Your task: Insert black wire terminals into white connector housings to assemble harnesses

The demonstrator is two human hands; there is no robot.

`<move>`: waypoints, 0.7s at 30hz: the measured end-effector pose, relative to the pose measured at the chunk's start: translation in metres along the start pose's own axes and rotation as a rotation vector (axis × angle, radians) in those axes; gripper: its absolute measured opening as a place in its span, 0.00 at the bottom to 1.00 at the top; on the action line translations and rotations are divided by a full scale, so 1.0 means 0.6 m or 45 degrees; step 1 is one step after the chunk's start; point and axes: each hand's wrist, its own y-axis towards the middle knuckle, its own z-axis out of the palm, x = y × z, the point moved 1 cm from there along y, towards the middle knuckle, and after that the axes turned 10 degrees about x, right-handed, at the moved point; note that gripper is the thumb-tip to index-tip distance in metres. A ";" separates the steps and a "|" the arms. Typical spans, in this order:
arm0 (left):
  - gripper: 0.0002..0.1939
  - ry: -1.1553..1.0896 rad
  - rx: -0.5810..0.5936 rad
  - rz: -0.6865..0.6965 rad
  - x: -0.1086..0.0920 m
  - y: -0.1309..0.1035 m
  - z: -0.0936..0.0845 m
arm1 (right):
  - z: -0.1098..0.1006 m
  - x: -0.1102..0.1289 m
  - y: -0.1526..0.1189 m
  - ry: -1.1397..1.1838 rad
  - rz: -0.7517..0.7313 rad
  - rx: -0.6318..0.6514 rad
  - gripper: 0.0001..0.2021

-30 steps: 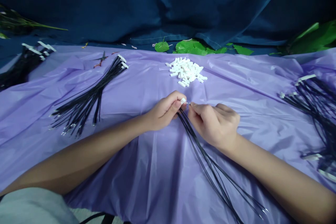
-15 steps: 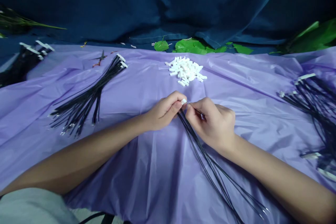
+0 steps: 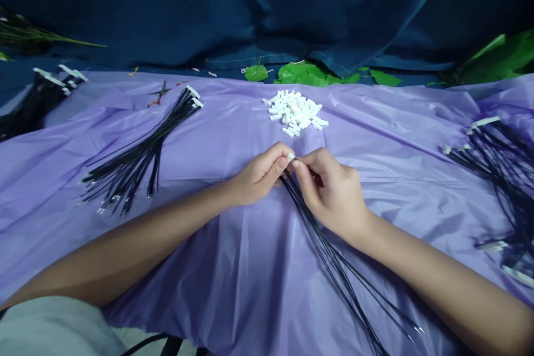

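My left hand (image 3: 262,177) pinches a small white connector (image 3: 291,157) between thumb and forefinger. Close on its right, my right hand (image 3: 334,192) is closed on a black wire, its fingertips at the connector's edge. Several black wires (image 3: 329,253) run from below my left hand down to the lower right, with bare metal tips on some. Beyond the hands lies a pile of white connectors (image 3: 295,110) on the purple sheet (image 3: 237,122).
A bundle of black wires with white connectors (image 3: 146,150) lies at the left, near small scissors (image 3: 161,93). Another dark bundle (image 3: 29,103) sits at the far left, and more wires (image 3: 507,172) at the right. Green leaves (image 3: 304,73) line the back edge.
My right hand has moved slightly left and up, and its fingertips are now against the white connector. The wires hanging below have shifted a little.
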 end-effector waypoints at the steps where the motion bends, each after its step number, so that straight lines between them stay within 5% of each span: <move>1: 0.14 -0.025 -0.006 -0.013 0.000 0.000 0.000 | -0.001 0.000 0.001 0.069 -0.001 0.016 0.05; 21: 0.15 -0.305 0.068 -0.116 -0.006 0.002 0.002 | -0.008 -0.006 0.009 0.342 -0.030 0.059 0.05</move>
